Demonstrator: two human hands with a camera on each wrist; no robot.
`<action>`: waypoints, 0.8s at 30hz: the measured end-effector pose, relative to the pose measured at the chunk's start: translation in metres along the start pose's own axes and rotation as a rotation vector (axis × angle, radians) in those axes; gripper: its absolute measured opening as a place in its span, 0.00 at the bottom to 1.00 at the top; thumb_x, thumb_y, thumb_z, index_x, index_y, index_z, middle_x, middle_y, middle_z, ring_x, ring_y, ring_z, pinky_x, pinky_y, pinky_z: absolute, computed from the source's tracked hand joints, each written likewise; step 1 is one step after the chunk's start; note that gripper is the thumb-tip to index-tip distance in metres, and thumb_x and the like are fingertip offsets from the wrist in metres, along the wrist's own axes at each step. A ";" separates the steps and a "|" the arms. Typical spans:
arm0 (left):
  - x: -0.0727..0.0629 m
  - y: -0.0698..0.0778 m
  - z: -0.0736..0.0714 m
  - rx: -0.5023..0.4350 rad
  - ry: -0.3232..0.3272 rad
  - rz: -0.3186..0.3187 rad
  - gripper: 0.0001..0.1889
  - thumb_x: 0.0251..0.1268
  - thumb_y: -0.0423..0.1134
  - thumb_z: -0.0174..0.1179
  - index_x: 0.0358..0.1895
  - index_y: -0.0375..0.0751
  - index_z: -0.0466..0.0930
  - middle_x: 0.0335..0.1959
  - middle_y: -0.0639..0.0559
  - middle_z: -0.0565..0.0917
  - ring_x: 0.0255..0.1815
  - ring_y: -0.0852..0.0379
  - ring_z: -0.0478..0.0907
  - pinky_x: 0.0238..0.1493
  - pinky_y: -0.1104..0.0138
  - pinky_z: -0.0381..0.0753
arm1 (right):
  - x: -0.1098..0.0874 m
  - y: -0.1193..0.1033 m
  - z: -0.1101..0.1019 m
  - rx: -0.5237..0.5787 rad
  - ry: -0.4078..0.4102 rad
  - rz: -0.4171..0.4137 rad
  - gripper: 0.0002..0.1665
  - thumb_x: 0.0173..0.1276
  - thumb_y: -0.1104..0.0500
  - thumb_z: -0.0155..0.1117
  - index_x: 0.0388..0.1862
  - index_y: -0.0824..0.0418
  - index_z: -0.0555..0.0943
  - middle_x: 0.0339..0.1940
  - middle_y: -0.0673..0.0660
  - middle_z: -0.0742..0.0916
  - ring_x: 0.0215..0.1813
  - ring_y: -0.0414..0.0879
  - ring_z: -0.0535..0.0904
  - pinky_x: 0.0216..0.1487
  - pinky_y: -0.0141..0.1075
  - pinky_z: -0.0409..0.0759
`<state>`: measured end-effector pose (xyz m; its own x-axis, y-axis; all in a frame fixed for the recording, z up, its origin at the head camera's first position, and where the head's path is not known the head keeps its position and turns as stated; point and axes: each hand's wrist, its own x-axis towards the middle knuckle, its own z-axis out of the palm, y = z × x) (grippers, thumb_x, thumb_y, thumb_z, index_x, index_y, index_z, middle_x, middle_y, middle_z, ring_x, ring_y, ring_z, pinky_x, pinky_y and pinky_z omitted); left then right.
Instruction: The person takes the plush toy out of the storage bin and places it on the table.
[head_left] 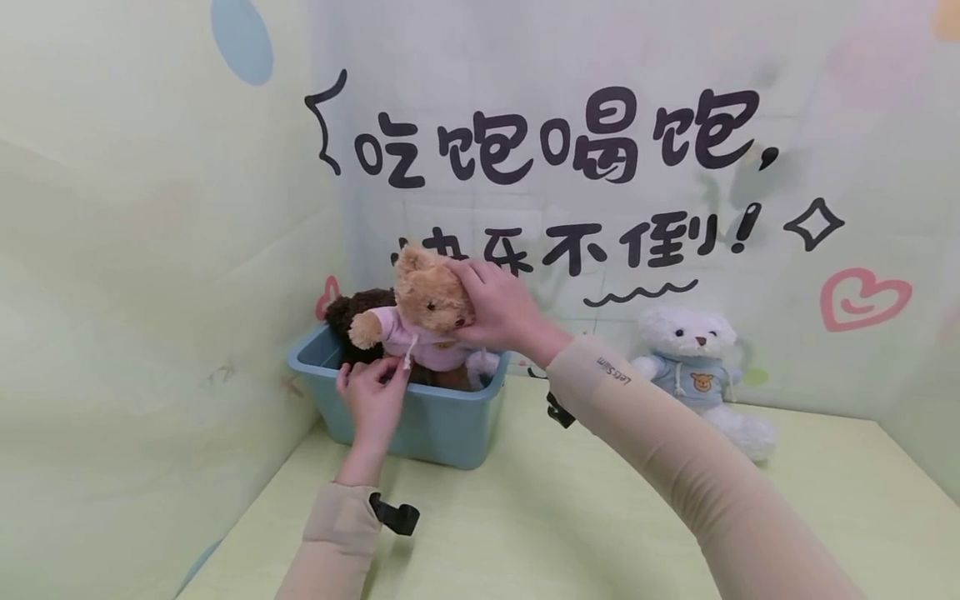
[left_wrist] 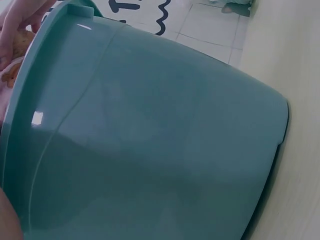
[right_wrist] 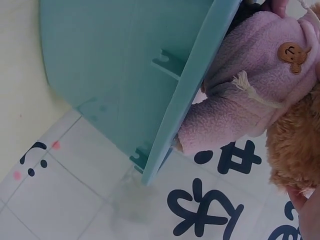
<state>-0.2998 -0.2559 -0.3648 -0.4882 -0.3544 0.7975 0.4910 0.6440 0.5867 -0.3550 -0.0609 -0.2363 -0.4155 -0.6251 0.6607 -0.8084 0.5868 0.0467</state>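
A light-brown teddy bear (head_left: 433,300) in a pink hoodie is partly inside a blue-green plastic bin (head_left: 450,425), its head above the rim. My right hand (head_left: 498,308) grips the bear's head from the right. At the front rim, my left hand (head_left: 375,400) is bent against the lower front of the hoodie, beside its white drawstring; whether it pinches the cloth is hidden. In the right wrist view the pink hoodie (right_wrist: 250,65) hangs over the bin's rim, with a bear-face patch on its chest. Behind the bear, a dark-brown plush toy (head_left: 360,312) shows in the bin.
To the right, a white teddy bear (head_left: 686,333) in a blue hoodie sits on the pale yellow table (head_left: 570,517). Behind stands a printed backdrop (head_left: 555,50) with black lettering, and a pale side wall (head_left: 150,333) rises close to the bin's left.
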 end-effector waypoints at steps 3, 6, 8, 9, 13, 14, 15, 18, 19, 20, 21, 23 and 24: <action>-0.001 0.000 -0.001 -0.005 0.014 -0.012 0.09 0.60 0.33 0.64 0.24 0.32 0.85 0.21 0.42 0.83 0.28 0.42 0.73 0.63 0.44 0.48 | 0.000 0.000 0.000 -0.008 -0.003 -0.007 0.55 0.45 0.43 0.78 0.70 0.57 0.64 0.56 0.58 0.78 0.54 0.51 0.75 0.52 0.45 0.75; -0.001 0.002 -0.002 -0.004 0.019 -0.032 0.12 0.63 0.36 0.62 0.24 0.32 0.85 0.20 0.42 0.83 0.28 0.42 0.73 0.63 0.44 0.48 | 0.000 0.001 -0.001 -0.012 0.021 -0.021 0.53 0.44 0.44 0.78 0.68 0.58 0.65 0.55 0.58 0.78 0.54 0.52 0.76 0.53 0.45 0.75; -0.002 0.002 -0.002 -0.002 0.019 -0.044 0.13 0.63 0.39 0.63 0.26 0.33 0.86 0.19 0.42 0.83 0.28 0.43 0.73 0.64 0.44 0.48 | 0.000 0.003 -0.002 -0.013 0.056 -0.035 0.52 0.43 0.46 0.78 0.66 0.60 0.67 0.54 0.59 0.79 0.53 0.53 0.76 0.53 0.45 0.75; -0.002 0.002 -0.002 -0.005 0.020 -0.044 0.13 0.63 0.40 0.63 0.26 0.33 0.86 0.19 0.42 0.82 0.28 0.43 0.73 0.64 0.44 0.48 | -0.001 0.003 -0.003 -0.012 0.074 -0.043 0.52 0.42 0.46 0.79 0.65 0.60 0.67 0.54 0.59 0.79 0.53 0.53 0.77 0.53 0.46 0.75; -0.001 0.000 0.000 -0.026 0.033 -0.035 0.13 0.63 0.39 0.64 0.24 0.33 0.84 0.18 0.42 0.81 0.28 0.44 0.73 0.64 0.45 0.48 | -0.002 0.005 -0.003 -0.029 0.092 -0.087 0.53 0.42 0.46 0.80 0.65 0.61 0.67 0.55 0.59 0.79 0.53 0.53 0.76 0.53 0.45 0.75; -0.001 0.000 0.000 -0.037 0.041 -0.032 0.13 0.62 0.38 0.64 0.23 0.33 0.83 0.19 0.42 0.81 0.28 0.44 0.73 0.63 0.46 0.48 | -0.002 0.005 -0.003 -0.034 0.086 -0.098 0.53 0.42 0.46 0.80 0.66 0.60 0.67 0.55 0.59 0.79 0.54 0.53 0.76 0.53 0.45 0.75; -0.002 -0.001 0.001 -0.048 0.048 -0.029 0.13 0.62 0.37 0.64 0.22 0.33 0.82 0.19 0.42 0.81 0.28 0.44 0.72 0.63 0.46 0.48 | -0.003 0.004 -0.003 -0.037 0.080 -0.108 0.53 0.43 0.45 0.80 0.66 0.60 0.67 0.56 0.59 0.78 0.54 0.53 0.76 0.54 0.45 0.75; -0.002 -0.001 0.002 -0.068 0.060 -0.023 0.12 0.61 0.36 0.64 0.21 0.32 0.81 0.19 0.41 0.80 0.28 0.44 0.72 0.62 0.47 0.48 | -0.005 0.004 -0.001 -0.043 0.071 -0.125 0.54 0.45 0.43 0.79 0.67 0.60 0.66 0.56 0.59 0.78 0.54 0.53 0.76 0.54 0.45 0.75; -0.002 -0.002 0.002 -0.069 0.065 -0.021 0.12 0.60 0.35 0.64 0.21 0.32 0.81 0.19 0.41 0.80 0.28 0.44 0.72 0.62 0.46 0.49 | -0.005 0.005 0.000 -0.040 0.073 -0.126 0.54 0.44 0.42 0.79 0.67 0.61 0.66 0.55 0.59 0.78 0.54 0.53 0.76 0.54 0.45 0.75; -0.002 -0.002 0.002 -0.068 0.067 -0.019 0.12 0.60 0.35 0.64 0.22 0.32 0.81 0.19 0.41 0.80 0.28 0.44 0.72 0.62 0.46 0.49 | -0.005 0.005 -0.001 -0.035 0.079 -0.128 0.54 0.44 0.42 0.79 0.67 0.61 0.66 0.55 0.60 0.79 0.53 0.53 0.76 0.53 0.45 0.75; -0.002 -0.003 0.003 -0.065 0.070 -0.017 0.12 0.60 0.35 0.64 0.22 0.32 0.81 0.19 0.41 0.80 0.28 0.44 0.71 0.61 0.46 0.49 | -0.004 0.006 -0.002 -0.027 0.086 -0.130 0.53 0.45 0.43 0.79 0.66 0.62 0.67 0.54 0.60 0.79 0.53 0.53 0.77 0.53 0.44 0.75; -0.002 -0.004 0.004 -0.056 0.074 -0.008 0.11 0.60 0.35 0.64 0.21 0.32 0.81 0.19 0.41 0.80 0.27 0.45 0.71 0.60 0.45 0.50 | -0.001 0.008 -0.007 -0.010 0.105 -0.126 0.51 0.45 0.45 0.79 0.64 0.63 0.68 0.53 0.60 0.80 0.52 0.53 0.77 0.53 0.44 0.75; -0.001 -0.004 0.004 -0.051 0.076 -0.002 0.11 0.60 0.34 0.64 0.21 0.32 0.81 0.19 0.41 0.80 0.27 0.45 0.71 0.60 0.45 0.50 | 0.001 0.009 -0.011 0.002 0.116 -0.119 0.49 0.45 0.47 0.79 0.63 0.63 0.68 0.53 0.60 0.80 0.52 0.53 0.77 0.53 0.44 0.75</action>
<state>-0.3042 -0.2550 -0.3688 -0.4340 -0.4072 0.8036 0.5274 0.6083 0.5931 -0.3583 -0.0511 -0.2269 -0.2658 -0.6266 0.7326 -0.8498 0.5111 0.1288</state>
